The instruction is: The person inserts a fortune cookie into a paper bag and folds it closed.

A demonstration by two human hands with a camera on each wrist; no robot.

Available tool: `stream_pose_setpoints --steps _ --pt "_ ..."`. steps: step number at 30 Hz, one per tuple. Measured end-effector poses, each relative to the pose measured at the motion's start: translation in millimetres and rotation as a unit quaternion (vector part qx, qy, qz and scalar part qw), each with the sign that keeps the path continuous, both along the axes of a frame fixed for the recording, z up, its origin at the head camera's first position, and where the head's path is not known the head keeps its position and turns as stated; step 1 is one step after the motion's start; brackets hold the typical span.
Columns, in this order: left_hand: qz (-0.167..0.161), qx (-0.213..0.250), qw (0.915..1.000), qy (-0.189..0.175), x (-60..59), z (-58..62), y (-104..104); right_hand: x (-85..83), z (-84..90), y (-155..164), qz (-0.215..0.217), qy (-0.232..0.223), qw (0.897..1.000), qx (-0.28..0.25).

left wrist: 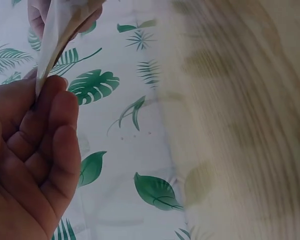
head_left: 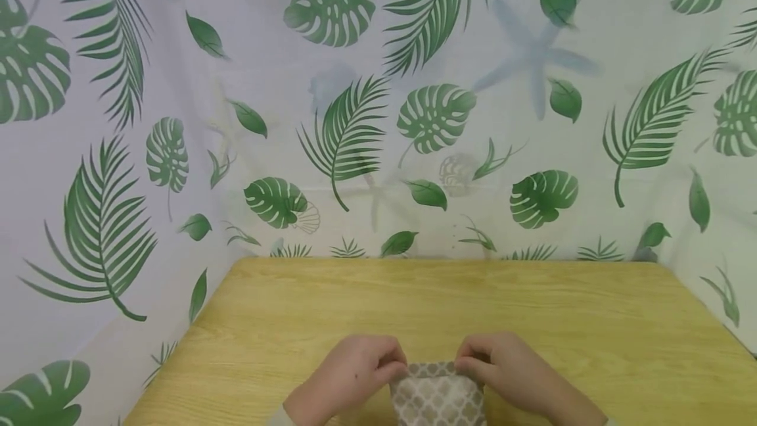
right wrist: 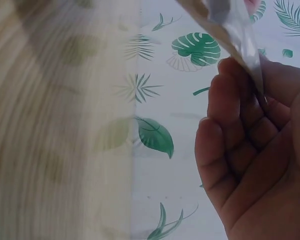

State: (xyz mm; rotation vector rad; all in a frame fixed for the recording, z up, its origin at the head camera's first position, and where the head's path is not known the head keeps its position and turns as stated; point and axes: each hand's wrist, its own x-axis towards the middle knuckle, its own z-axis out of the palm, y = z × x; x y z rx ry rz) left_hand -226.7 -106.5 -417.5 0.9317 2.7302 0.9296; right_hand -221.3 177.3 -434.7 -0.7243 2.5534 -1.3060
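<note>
**Both hands pinching the top edge of the patterned pouch**

You have the patterned pouch (head_left: 438, 397) at the near edge of the wooden table (head_left: 414, 301), and everything else sits relative to it. Your left hand (head_left: 355, 373) is on the pouch's upper left corner, fingers curled in and pinching the top edge. Your right hand (head_left: 503, 368) mirrors it on the upper right corner, fingers also curled and clamped on that edge. The two hands are close together, with only a short stretch of the pouch's rim showing between them.

From the left wrist view, your left hand (left wrist: 30, 155) has its fingers folded over a thin pale edge of the pouch (left wrist: 52, 35). From the right wrist view, your right hand (right wrist: 250, 150) grips the same material (right wrist: 237, 30) between thumb and fingers.

Beyond the pouch, past the far edge of the table, hangs the leaf-print curtain (head_left: 378, 104), which also wraps round both sides.
</note>
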Motion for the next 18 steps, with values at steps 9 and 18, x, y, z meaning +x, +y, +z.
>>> stream_pose_setpoints --steps 9,18 --pt "-0.04 -0.033 0.9983 0.025 -14.4 -2.6 3.5 -9.7 -4.1 7.5 0.03 -0.025 0.999 0.023" --pt "-0.113 -0.092 0.9847 0.095 -38.2 -12.3 7.9 -26.1 -10.4 14.9 0.031 0.03 0.994 0.103"
